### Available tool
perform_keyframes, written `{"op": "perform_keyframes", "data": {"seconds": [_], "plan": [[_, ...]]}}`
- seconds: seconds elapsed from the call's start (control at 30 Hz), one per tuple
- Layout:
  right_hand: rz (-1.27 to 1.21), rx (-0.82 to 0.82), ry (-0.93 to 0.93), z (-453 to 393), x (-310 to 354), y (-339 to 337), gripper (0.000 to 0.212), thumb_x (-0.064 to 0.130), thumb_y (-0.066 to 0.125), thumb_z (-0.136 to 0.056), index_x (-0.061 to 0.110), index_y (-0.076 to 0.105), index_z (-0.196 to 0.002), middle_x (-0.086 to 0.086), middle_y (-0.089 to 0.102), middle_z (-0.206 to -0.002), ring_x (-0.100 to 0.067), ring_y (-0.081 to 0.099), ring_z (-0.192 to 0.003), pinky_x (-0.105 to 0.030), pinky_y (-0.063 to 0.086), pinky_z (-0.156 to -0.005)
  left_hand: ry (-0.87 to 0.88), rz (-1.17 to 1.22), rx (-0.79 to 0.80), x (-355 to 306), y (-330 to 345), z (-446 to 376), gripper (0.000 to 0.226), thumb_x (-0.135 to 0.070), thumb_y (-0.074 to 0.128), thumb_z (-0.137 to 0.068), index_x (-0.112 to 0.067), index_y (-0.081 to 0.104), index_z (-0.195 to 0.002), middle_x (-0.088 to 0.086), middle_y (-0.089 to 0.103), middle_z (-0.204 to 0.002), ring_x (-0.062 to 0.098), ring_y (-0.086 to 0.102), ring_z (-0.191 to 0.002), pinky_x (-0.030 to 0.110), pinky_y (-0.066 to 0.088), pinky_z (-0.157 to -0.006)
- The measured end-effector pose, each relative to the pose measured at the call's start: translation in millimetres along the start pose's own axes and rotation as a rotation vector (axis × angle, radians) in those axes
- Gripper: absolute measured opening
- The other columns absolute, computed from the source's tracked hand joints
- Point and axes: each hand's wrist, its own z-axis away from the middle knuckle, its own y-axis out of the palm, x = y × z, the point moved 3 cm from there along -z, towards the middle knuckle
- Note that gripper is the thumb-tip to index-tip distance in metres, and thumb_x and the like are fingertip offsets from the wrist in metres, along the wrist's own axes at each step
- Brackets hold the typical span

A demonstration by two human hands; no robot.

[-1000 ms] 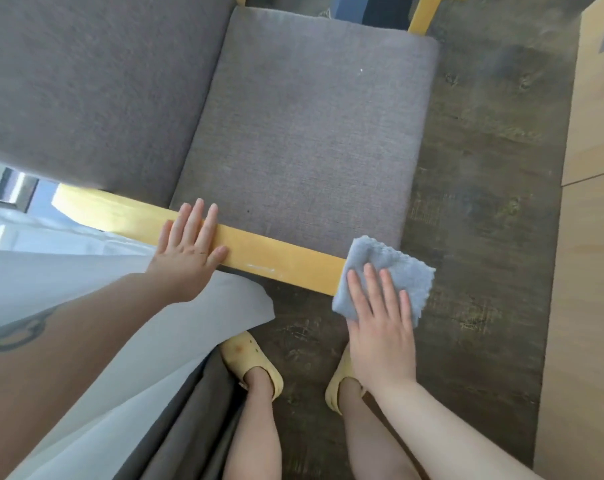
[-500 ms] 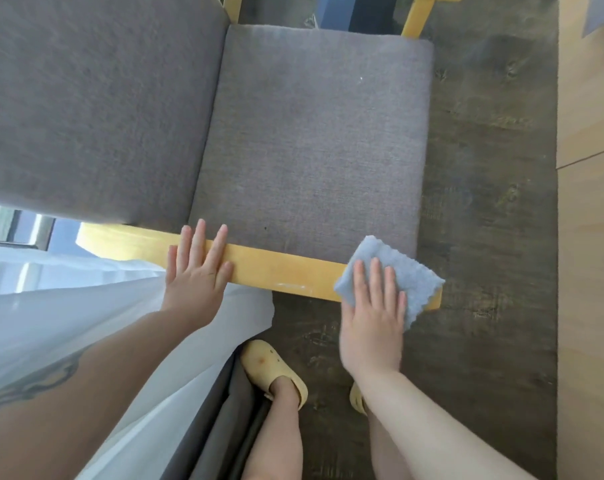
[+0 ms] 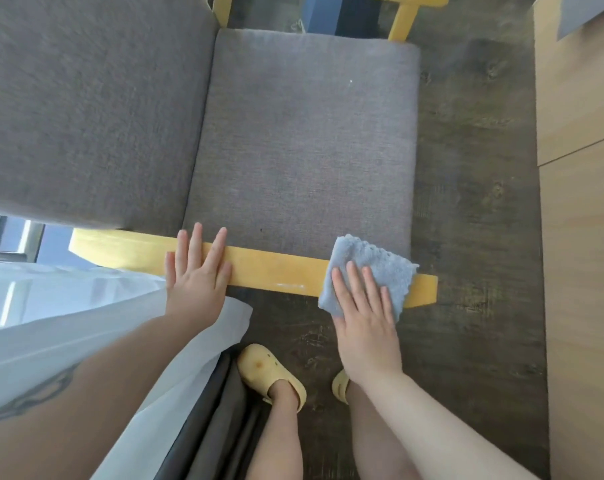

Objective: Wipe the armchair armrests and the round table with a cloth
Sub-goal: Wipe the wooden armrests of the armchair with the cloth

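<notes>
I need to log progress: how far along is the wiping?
In hand: the right hand presses the blue cloth flat near the front end of the near yellow armrest, left hand bracing it. Nothing shows as finished. Left: the far armrest; the round table is out of view.

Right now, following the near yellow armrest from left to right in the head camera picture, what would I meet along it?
Bare end of the yellow wooden armrest → left hand laid flat on it → pale scuff mark → blue cloth under the right hand → the armrest's right tip.
</notes>
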Motion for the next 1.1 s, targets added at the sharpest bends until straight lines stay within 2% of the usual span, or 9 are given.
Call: {"op": "perform_keyframes", "data": {"seconds": [0.13,0.23,0.43,0.6,0.7,0.77,0.87,0.97,1.1], "plan": [[0.084,-0.04,0.143,22,-48,-4,0.072,0.028,0.053,-0.092,0.023,0.015,-0.153,-0.005,0.012,-0.16,-0.027,0.008,-0.148,-0.054,0.022,-0.115,-0.028,0.049,0.027,4,-1,-3,0.051,-0.039,0.021,-0.101,-0.041,0.004,-0.15,-0.005,-0.008,-0.16,0.016,-0.019,-0.145,0.043,-0.009,-0.117],[-0.017,-0.065,0.284,0,-23,-7,0.067,0.031,0.046,-0.096,0.023,0.013,-0.154,-0.005,0.01,-0.16,-0.028,0.005,-0.148,-0.053,0.015,-0.117,-0.044,0.042,0.044,3,1,-2,0.052,-0.04,0.018,-0.101,-0.044,-0.003,-0.149,-0.006,-0.015,-0.159,0.015,-0.023,-0.144,0.043,-0.012,-0.116],[0.056,-0.029,-0.084,13,-36,-1,0.072,0.029,0.051,-0.093,0.027,0.012,-0.154,-0.001,0.01,-0.161,-0.024,0.002,-0.148,-0.052,0.015,-0.117,-0.072,0.06,0.06,-3,-1,-1,0.053,-0.04,0.021,-0.101,-0.044,-0.003,-0.149,-0.006,-0.019,-0.158,0.014,-0.025,-0.143,0.043,-0.012,-0.116],[-0.041,-0.083,0.315,3,-54,-4,0.065,0.035,0.035,-0.096,0.022,0.009,-0.154,-0.008,0.007,-0.161,-0.03,0.002,-0.148,-0.055,0.014,-0.117,-0.077,0.024,0.087,-5,-7,-1,0.051,-0.034,0.022,-0.102,-0.04,0.005,-0.15,-0.005,-0.012,-0.16,0.016,-0.02,-0.145,0.043,-0.008,-0.118],[-0.043,-0.072,0.089,-2,-12,1,0.056,0.036,0.027,-0.102,0.024,0.009,-0.154,-0.004,0.006,-0.161,-0.028,0.0,-0.148,-0.053,0.011,-0.118,-0.1,-0.002,0.07,-10,-9,0,0.052,-0.034,0.021,-0.102,-0.037,0.004,-0.151,-0.003,-0.011,-0.16,0.018,-0.018,-0.146,0.044,-0.004,-0.118],[0.01,-0.055,-0.057,14,-22,5,0.06,0.032,0.037,-0.099,0.025,0.014,-0.154,-0.001,0.009,-0.161,-0.025,0.004,-0.148,-0.052,0.016,-0.116,-0.1,-0.016,0.078,-13,-8,2,0.053,-0.033,0.022,-0.102,-0.034,0.003,-0.152,-0.001,-0.012,-0.16,0.019,-0.017,-0.146,0.044,-0.003,-0.119],[0.002,-0.107,0.201,26,-55,0,0.072,0.024,0.057,-0.092,0.022,0.02,-0.153,-0.004,0.013,-0.159,-0.027,0.011,-0.147,-0.054,0.024,-0.114,-0.076,-0.013,0.028,-8,-6,-1,0.058,-0.034,0.026,-0.102,-0.024,0.0,-0.153,0.001,-0.009,-0.16,0.021,-0.014,-0.146,0.044,0.001,-0.119],[-0.124,-0.123,0.444,-3,-26,-3,0.065,0.028,0.044,-0.097,0.019,0.014,-0.154,-0.007,0.01,-0.16,-0.029,0.006,-0.148,-0.054,0.016,-0.117,-0.047,-0.032,-0.002,-3,-2,2,0.063,-0.038,0.026,-0.1,-0.014,-0.001,-0.153,0.003,-0.006,-0.161,0.022,-0.009,-0.147,0.044,0.004,-0.119],[-0.065,-0.102,0.17,5,19,10,0.056,0.027,0.03,-0.101,0.022,0.013,-0.154,-0.004,0.008,-0.161,-0.026,0.003,-0.148,-0.053,0.015,-0.117,-0.005,-0.217,-0.032,1,-1,5,0.062,-0.044,0.012,-0.098,-0.018,-0.004,-0.153,0.003,-0.006,-0.161,0.025,-0.009,-0.147,0.049,0.0,-0.117]]}}
